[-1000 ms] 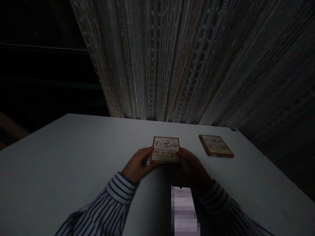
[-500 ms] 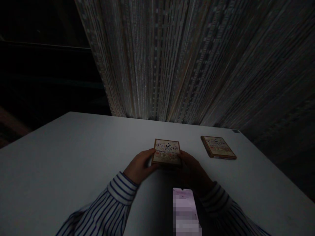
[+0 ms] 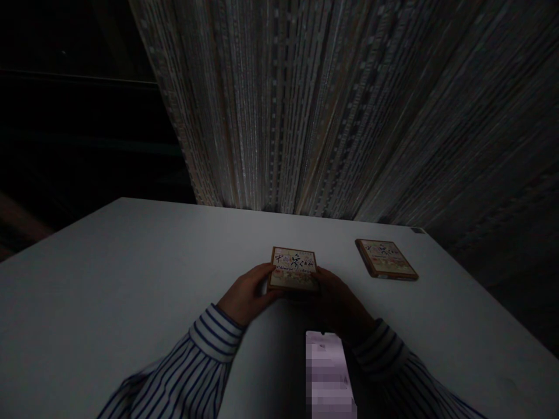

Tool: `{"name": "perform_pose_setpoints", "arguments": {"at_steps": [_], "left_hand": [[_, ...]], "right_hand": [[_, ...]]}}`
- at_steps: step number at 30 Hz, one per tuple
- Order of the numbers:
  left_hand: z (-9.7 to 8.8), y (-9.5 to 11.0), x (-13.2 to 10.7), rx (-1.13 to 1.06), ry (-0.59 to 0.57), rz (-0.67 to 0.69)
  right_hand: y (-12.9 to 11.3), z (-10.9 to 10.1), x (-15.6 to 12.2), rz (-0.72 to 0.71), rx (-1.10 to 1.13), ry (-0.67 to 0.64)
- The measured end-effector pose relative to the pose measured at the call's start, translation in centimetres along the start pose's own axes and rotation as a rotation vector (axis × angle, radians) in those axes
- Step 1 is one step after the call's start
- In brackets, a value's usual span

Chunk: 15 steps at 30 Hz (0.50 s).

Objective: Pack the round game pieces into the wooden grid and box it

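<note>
A Chinese chess box (image 3: 293, 269), with dark lettering on a pale picture cover and a brown border, is between my two hands in the middle of the head view. My left hand (image 3: 248, 294) grips its left side, thumb along the near edge and fingers at the side. On the opposite side my right hand (image 3: 340, 297) holds the right edge; it is in deep shadow and part of its fingers cannot be made out. The cover faces up. Whether the box rests on the table or is slightly raised is hard to tell.
A similar flat box (image 3: 386, 259) lies on the white table (image 3: 131, 279) to the right. Nearer me, a lit phone (image 3: 328, 366) sits between my forearms. Behind the far table edge hangs a striped string curtain (image 3: 279, 116). A small dark label (image 3: 418, 231) marks the far right corner.
The box between my hands has shifted very slightly left and tilted a little. Both hands keep the same grip. The rest moves only slightly with the camera.
</note>
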<state>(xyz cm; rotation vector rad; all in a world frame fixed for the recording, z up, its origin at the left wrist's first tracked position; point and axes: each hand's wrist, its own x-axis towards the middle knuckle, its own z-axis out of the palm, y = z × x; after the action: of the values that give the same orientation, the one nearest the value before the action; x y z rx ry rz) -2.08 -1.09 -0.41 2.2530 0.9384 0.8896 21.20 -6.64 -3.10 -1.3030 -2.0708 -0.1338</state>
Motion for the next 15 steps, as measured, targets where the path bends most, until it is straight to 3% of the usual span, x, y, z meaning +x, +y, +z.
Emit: {"name": "perform_pose_setpoints", "arguments": {"at_steps": [15], "left_hand": [[-0.01, -0.11, 0.00, 0.020, -0.051, -0.033]], "right_hand": [[-0.56, -1.05, 0.55, -0.001, -0.015, -0.127]]}}
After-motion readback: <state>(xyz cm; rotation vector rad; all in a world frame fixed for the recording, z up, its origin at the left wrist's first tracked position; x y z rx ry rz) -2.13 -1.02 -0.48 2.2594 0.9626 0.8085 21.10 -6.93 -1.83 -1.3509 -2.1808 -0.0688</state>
